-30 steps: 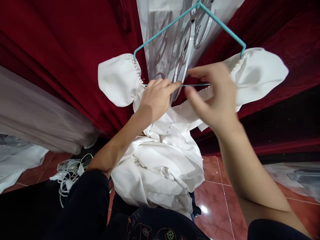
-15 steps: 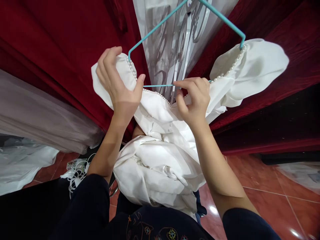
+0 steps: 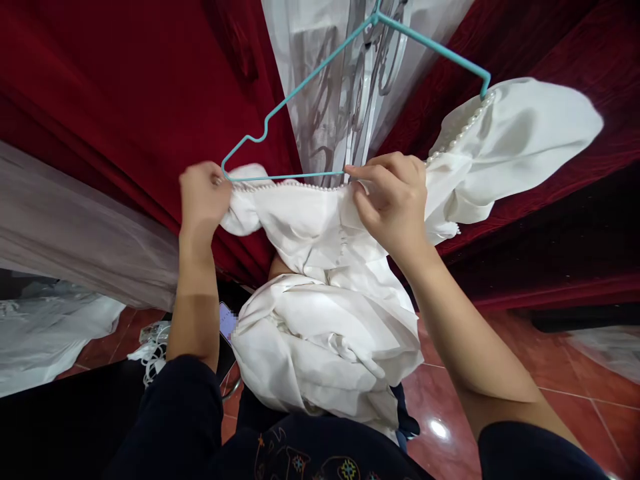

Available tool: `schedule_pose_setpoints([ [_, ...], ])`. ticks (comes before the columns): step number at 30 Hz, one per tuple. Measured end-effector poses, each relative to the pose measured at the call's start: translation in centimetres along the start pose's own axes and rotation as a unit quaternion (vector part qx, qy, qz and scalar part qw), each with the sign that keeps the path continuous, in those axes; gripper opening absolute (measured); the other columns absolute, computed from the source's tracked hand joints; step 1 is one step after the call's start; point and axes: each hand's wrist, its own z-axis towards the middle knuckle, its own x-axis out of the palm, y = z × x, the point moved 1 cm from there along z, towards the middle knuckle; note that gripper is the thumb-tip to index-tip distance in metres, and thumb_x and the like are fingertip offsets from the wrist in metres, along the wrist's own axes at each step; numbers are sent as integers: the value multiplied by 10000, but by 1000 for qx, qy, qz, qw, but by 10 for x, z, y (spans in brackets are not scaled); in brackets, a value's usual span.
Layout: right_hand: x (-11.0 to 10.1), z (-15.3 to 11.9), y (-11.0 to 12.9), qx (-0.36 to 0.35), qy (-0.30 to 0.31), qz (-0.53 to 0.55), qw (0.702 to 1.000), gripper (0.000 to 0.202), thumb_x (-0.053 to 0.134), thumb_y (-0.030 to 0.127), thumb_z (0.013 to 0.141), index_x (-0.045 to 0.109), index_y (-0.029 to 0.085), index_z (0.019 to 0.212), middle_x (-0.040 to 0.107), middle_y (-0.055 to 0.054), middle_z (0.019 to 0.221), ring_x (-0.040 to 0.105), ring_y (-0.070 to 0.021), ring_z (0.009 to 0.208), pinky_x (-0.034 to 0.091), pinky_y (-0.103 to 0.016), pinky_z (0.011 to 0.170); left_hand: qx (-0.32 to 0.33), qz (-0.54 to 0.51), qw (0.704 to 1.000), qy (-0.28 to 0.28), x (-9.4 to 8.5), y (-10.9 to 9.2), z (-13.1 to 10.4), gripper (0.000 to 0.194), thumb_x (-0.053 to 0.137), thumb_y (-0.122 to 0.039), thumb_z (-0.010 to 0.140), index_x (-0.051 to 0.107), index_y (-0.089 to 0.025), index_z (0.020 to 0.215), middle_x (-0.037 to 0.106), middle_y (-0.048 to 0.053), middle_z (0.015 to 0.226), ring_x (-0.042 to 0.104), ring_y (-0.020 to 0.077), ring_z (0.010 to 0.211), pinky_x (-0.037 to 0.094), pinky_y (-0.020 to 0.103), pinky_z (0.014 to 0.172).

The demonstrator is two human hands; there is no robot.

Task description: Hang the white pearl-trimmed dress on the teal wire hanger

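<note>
A white dress (image 3: 320,320) with a pearl-trimmed neckline lies bunched against my front. Its right sleeve (image 3: 540,147) hangs from the right end of a light-blue hanger (image 3: 315,70). My left hand (image 3: 203,200), slightly blurred, is closed on the dress's left shoulder edge, beside the hanger's lower left corner. That shoulder is off the hanger's left arm, whose notch shows bare. My right hand (image 3: 393,200) curls around the hanger's bottom bar, index fingertip on it, near the middle of the neckline. Part of the bar is hidden behind those fingers.
Dark red drapes (image 3: 150,87) hang on both sides, with a white ornate metal frame (image 3: 363,93) between them. At lower left are pale tulle (image 3: 75,213), a white cable (image 3: 153,360) and a phone (image 3: 227,323). Red tiles (image 3: 450,400) cover the floor.
My left hand has gone from open at the left sleeve to closed lower down, drawing that shoulder off the hanger's left end. The hanger's left side has come into fuller view. My right hand stays at the bar.
</note>
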Motion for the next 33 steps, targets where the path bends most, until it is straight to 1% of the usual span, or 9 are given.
schedule_pose_setpoints([
  [2,3,-1,0,6,-6,3,1000,240,543,285,1001,706,299,1176,656,-70,1061,630,-247,982,471,-489,948,36,-8,990,139,6,-12,-22,173,620,-148,734,730,-171,867,709,-14,741,650,193,769,519,312,706],
  [4,5,-1,-1,10,-9,-8,1000,259,538,274,989,711,289,1182,662,-75,1065,632,-244,987,474,-477,933,129,-42,968,209,16,-28,-43,202,617,-164,789,773,-188,915,747,1,808,681,187,759,536,296,710],
  [6,6,-1,0,8,-9,-20,1000,281,528,261,982,710,284,1195,666,-78,1072,636,-243,992,474,-471,921,255,-82,944,191,26,-47,-57,230,563,-197,931,783,-213,995,786,23,994,724,187,878,569,305,819],
  [8,5,0,2,0,-8,-22,1000,290,517,244,982,707,285,1197,673,-75,1072,643,-237,987,476,-466,914,341,-94,931,91,31,-64,-62,273,506,-214,1028,777,-241,1039,780,32,1165,721,203,1072,554,354,996],
  [11,-1,1,8,-5,-6,-23,1000,284,498,239,996,703,300,1184,682,-63,1054,654,-230,973,489,-465,902,327,-55,943,-26,34,-82,-54,296,485,-183,1045,739,-264,1174,730,46,1311,652,237,1261,485,433,1129],
  [15,-13,7,8,-9,-39,-34,999,259,504,290,1021,679,304,1211,681,-68,1121,663,-249,1060,511,-489,941,291,-17,956,27,41,-89,-41,300,478,-172,1030,671,-223,1255,726,74,1239,659,265,1172,489,444,1087],
  [20,-45,32,-35,-2,-233,-153,960,558,809,359,772,669,214,1292,638,-147,1210,599,-365,1170,466,-595,1006,300,-12,954,22,46,-83,-41,309,470,-157,1033,675,-241,1249,703,64,1141,623,276,1102,476,436,1056],
  [25,-80,55,-65,114,-114,-129,978,302,673,66,725,767,147,1001,687,-78,1016,642,-167,777,496,-305,676,317,-39,948,12,39,-78,-35,328,495,-87,992,712,-214,1203,672,52,1062,619,251,1020,489,413,997],
  [33,-113,63,-57,211,-153,-46,964,195,663,28,715,808,120,809,720,-36,697,681,-149,618,447,-245,580,360,-80,929,32,32,-78,-31,368,478,-40,972,739,-210,1167,665,41,1012,600,224,948,512,373,869],
])
